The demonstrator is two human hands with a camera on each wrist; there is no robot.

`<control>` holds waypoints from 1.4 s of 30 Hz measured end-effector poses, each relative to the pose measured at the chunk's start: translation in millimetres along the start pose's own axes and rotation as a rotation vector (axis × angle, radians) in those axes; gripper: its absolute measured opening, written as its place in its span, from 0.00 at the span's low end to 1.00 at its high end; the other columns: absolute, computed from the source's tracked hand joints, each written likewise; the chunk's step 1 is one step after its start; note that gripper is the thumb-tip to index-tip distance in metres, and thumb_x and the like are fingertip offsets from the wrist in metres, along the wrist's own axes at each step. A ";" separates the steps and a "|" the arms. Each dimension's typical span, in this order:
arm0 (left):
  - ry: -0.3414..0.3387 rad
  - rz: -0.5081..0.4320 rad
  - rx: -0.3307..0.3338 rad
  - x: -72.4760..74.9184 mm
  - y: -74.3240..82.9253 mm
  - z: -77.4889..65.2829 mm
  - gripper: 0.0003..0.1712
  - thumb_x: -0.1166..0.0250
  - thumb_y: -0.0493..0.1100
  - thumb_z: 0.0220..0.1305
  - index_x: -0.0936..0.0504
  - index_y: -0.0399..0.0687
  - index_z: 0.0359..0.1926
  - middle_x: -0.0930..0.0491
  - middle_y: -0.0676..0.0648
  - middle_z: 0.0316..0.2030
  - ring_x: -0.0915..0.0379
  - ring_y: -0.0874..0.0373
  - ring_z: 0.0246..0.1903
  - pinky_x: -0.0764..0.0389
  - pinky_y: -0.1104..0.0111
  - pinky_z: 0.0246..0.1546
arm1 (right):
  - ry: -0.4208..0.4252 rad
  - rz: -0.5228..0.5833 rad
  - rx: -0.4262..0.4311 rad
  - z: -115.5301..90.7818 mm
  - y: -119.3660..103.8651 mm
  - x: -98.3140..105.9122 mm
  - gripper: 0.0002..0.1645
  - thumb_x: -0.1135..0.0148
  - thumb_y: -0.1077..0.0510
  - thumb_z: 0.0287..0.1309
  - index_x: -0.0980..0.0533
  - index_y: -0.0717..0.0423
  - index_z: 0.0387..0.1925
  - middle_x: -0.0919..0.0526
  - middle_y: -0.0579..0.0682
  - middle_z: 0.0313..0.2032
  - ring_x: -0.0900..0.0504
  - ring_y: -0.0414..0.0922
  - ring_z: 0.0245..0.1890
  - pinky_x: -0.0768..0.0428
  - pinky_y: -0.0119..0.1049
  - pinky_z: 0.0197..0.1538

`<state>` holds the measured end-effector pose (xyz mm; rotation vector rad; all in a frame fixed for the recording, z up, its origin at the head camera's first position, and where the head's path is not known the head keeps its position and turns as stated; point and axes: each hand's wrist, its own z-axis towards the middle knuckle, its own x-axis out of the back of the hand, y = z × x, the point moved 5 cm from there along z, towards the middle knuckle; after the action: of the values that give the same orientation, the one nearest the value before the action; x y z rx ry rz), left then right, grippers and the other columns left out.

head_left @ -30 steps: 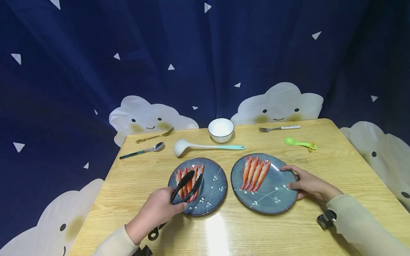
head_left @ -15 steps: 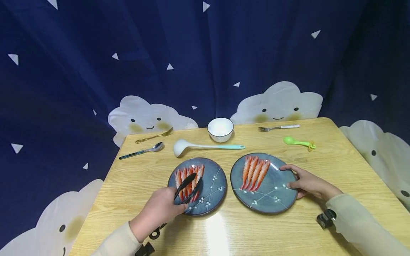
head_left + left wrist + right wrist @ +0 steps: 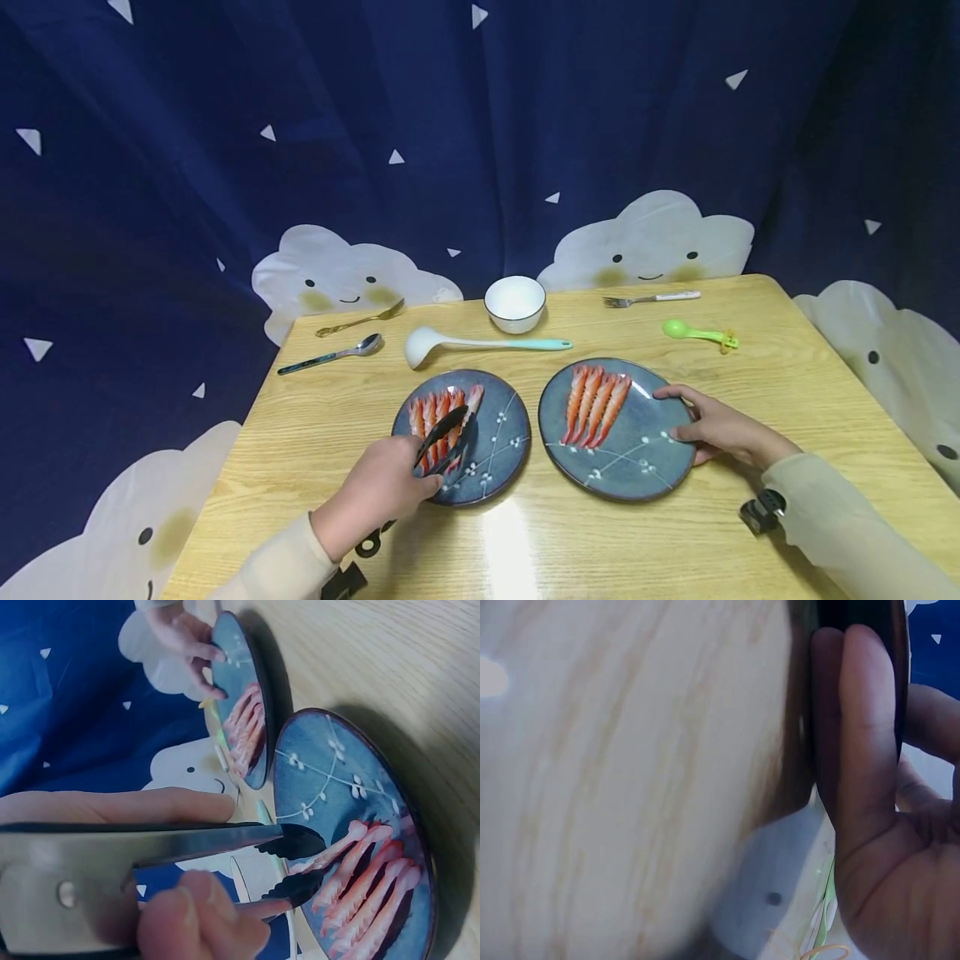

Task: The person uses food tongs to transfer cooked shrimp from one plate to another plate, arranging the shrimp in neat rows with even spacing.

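Observation:
My left hand (image 3: pixel 382 483) grips a pair of black-tipped tongs (image 3: pixel 450 422) over the left blue plate (image 3: pixel 498 458). In the left wrist view the tong tips (image 3: pixel 296 841) stand on either side of the end shrimp (image 3: pixel 330 851), with a small gap between them. That shrimp lies a little to the right of the row of red-and-white shrimp (image 3: pixel 429 408) on the plate. My right hand (image 3: pixel 727 433) holds the right rim of the other blue plate (image 3: pixel 637 475), thumb on top and fingers beneath. Several shrimp (image 3: pixel 596 408) lie side by side on this plate.
Behind the plates lie a white ladle (image 3: pixel 480 342) with a turquoise handle, a dark-handled spoon (image 3: pixel 330 357), a gold fork (image 3: pixel 360 320), a white-handled fork (image 3: pixel 652 298) and a green spoon (image 3: pixel 686 332). A white bowl (image 3: pixel 515 304) stands at the table's back edge.
My left hand has moved slightly right, and the tong tips have drawn closer together. The end shrimp has shifted right, away from its row. My right hand stays on its plate.

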<state>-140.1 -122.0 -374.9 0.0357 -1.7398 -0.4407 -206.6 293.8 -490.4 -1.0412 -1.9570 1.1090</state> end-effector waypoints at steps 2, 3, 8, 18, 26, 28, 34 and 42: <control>-0.010 -0.027 0.006 0.5 -1.5 0.5 0.28 0.34 0.55 0.45 0.25 0.35 0.37 0.29 0.49 0.22 0.34 0.58 0.24 0.33 0.65 0.23 | -0.004 0.003 0.002 -0.2 -0.2 -0.6 0.38 0.45 0.66 0.53 0.50 0.49 0.62 0.33 0.65 0.38 0.21 0.55 0.26 0.24 0.48 0.25; -0.013 -0.040 0.010 0.8 -2.1 0.6 0.28 0.34 0.55 0.45 0.25 0.35 0.38 0.28 0.50 0.23 0.34 0.58 0.24 0.32 0.65 0.23 | -0.005 0.002 0.002 -0.2 -0.5 -0.9 0.38 0.45 0.66 0.53 0.51 0.49 0.62 0.33 0.65 0.37 0.21 0.55 0.26 0.24 0.48 0.25; 0.006 -0.076 0.004 4.1 0.0 3.5 0.28 0.35 0.55 0.46 0.24 0.35 0.39 0.26 0.48 0.26 0.33 0.58 0.26 0.31 0.66 0.25 | 0.007 -0.001 -0.003 -0.7 -1.5 -0.4 0.38 0.46 0.67 0.53 0.50 0.49 0.62 0.33 0.65 0.38 0.21 0.55 0.26 0.24 0.48 0.26; -0.017 -0.124 -0.093 8.9 34.1 21.1 0.30 0.37 0.56 0.48 0.25 0.36 0.44 0.26 0.50 0.19 0.35 0.62 0.18 0.32 0.67 0.21 | 0.009 -0.014 0.003 -1.3 1.8 0.6 0.38 0.45 0.66 0.53 0.50 0.48 0.62 0.32 0.64 0.36 0.21 0.54 0.24 0.24 0.48 0.24; -0.038 -0.141 -0.203 1.5 86.6 39.3 0.27 0.37 0.56 0.49 0.24 0.40 0.43 0.24 0.51 0.26 0.32 0.62 0.24 0.31 0.71 0.24 | 0.011 0.014 0.004 -0.2 2.3 0.9 0.38 0.46 0.67 0.53 0.50 0.48 0.62 0.33 0.65 0.38 0.21 0.55 0.26 0.24 0.49 0.26; -0.041 -0.142 -0.227 -2.3 99.1 43.7 0.24 0.37 0.57 0.49 0.23 0.42 0.38 0.25 0.52 0.24 0.33 0.62 0.23 0.32 0.71 0.22 | 0.006 0.018 0.009 0.4 1.9 0.4 0.38 0.46 0.67 0.53 0.50 0.48 0.62 0.33 0.66 0.38 0.21 0.55 0.26 0.25 0.49 0.26; -0.082 -0.142 -0.274 -19.1 130.4 56.5 0.23 0.39 0.59 0.49 0.24 0.46 0.36 0.28 0.55 0.21 0.34 0.63 0.22 0.32 0.72 0.21 | 0.003 0.023 0.025 2.1 1.4 0.5 0.38 0.46 0.68 0.52 0.50 0.50 0.62 0.33 0.66 0.39 0.21 0.56 0.27 0.25 0.50 0.26; -0.140 -0.152 -0.278 -42.6 147.0 70.9 0.15 0.39 0.58 0.49 0.27 0.54 0.24 0.31 0.55 0.14 0.37 0.62 0.13 0.35 0.72 0.14 | -0.009 0.037 0.029 0.8 2.1 1.5 0.38 0.46 0.68 0.52 0.51 0.51 0.62 0.32 0.66 0.39 0.21 0.56 0.27 0.25 0.50 0.26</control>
<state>-166.3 44.5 -379.9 -0.0639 -1.8042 -0.8100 -207.3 295.5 -492.4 -1.0622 -1.9302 1.1612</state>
